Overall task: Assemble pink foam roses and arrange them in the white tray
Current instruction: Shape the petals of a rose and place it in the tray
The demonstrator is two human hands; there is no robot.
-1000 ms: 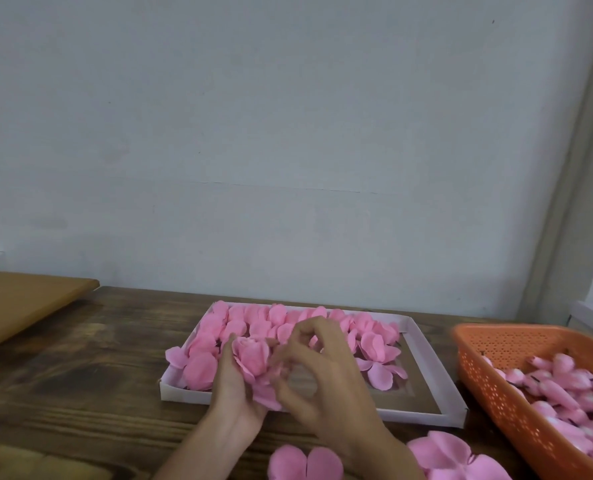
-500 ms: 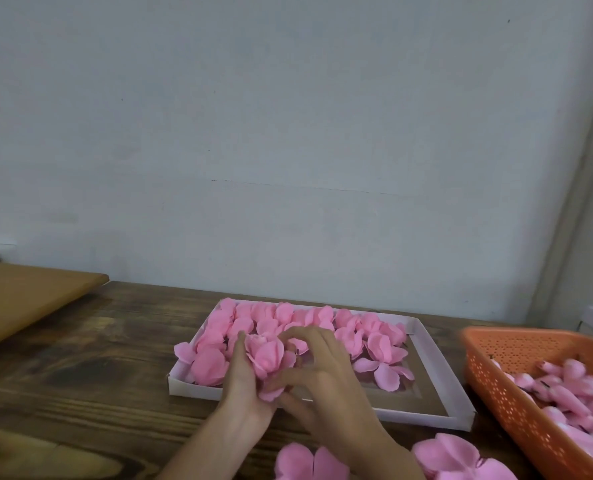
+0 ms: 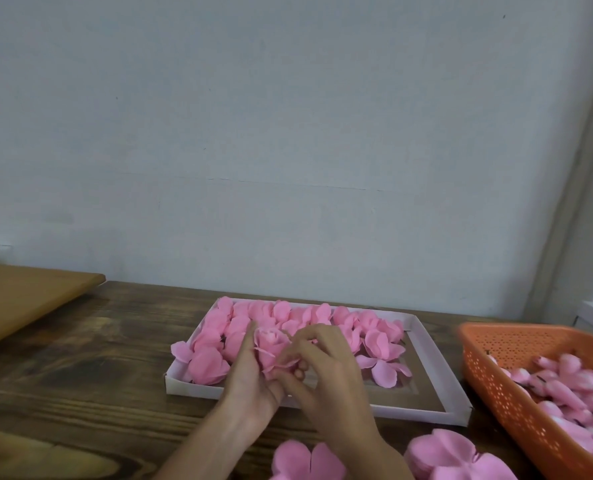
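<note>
Above the near side of the white tray [image 3: 438, 363], both hands meet around 1 pink foam rose [image 3: 271, 342]. The left hand [image 3: 250, 381] cups the rose from its left and from below, fingers running up along the bloom, so its grip is closed round the flower's base. The right hand [image 3: 328, 374] comes in from the other side with its fingers curled; its grip pinches an outer petal at the rose's lower right. The rose stands upright, held clear of the tray floor.

The tray lies on the wooden counter [image 3: 80, 375], about midway along it and nearer the far edge by the wall [image 3: 288, 133]. Finished roses [image 3: 234, 325] fill its left and far parts in close rows, touching one another; its right part shows bare floor, with more open blooms [image 3: 380, 344] lying beside that.

At the counter's right edge sits an orange basket [image 3: 485, 341] holding pink buds [image 3: 565, 379]. Along the near edge lie 2 flat pink petal pieces [image 3: 305, 462], 1 on each side of the right forearm. A tan board [image 3: 28, 299] rests at the far-left corner.
</note>
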